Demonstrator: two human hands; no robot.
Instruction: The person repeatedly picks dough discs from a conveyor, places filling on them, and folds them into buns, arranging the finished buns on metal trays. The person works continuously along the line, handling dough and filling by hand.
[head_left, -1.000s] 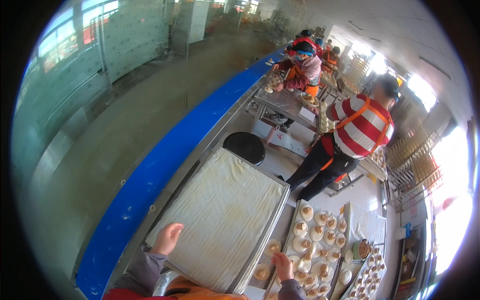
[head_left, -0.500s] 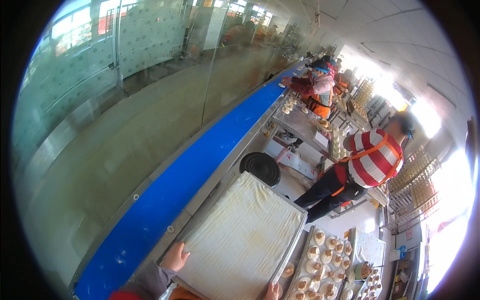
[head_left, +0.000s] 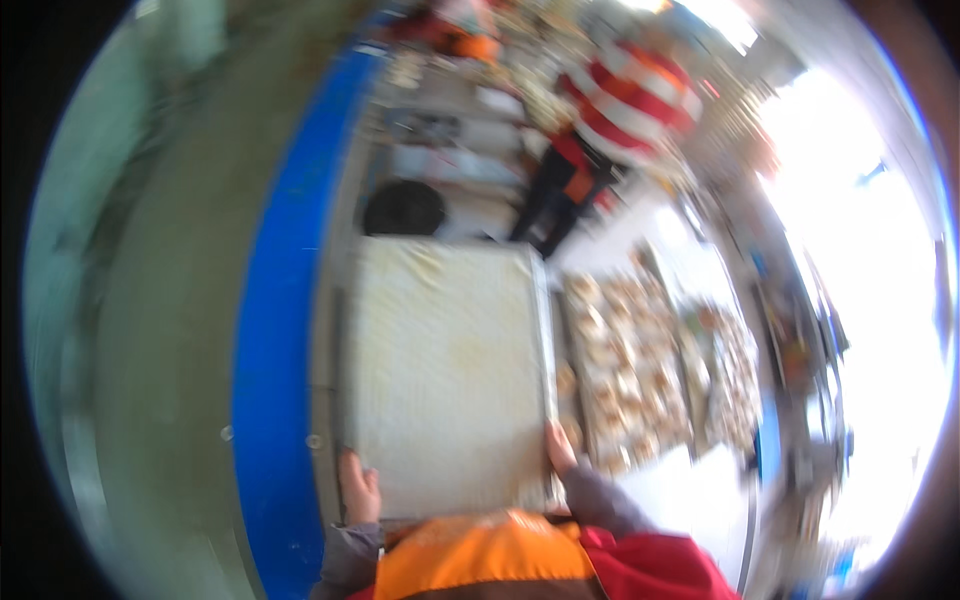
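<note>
Between my hands lies a wide rectangular tray [head_left: 546, 345] covered with a pale, slightly wrinkled cloth [head_left: 450, 365]. My left hand [head_left: 360, 487] grips the tray's left edge near its close corner, thumb on top. On the opposite edge, a little farther up, my right hand [head_left: 560, 447] is closed round the rim. The undersides of both hands are hidden. To the right of the tray, another tray [head_left: 625, 380] bears rows of pale rounds topped with brownish lumps, blurred by motion.
A blue conveyor belt [head_left: 275, 330] runs along the left. Beyond the tray are a round black container [head_left: 403, 208] and a co-worker in a red-and-white striped top [head_left: 640, 100]. Another person stands farther off. At right is a second filled tray [head_left: 732, 375].
My view has swung right and down, so the scene has turned and blurred. More of my right arm and orange apron shows. Both hands remain on the cloth-covered tray.
</note>
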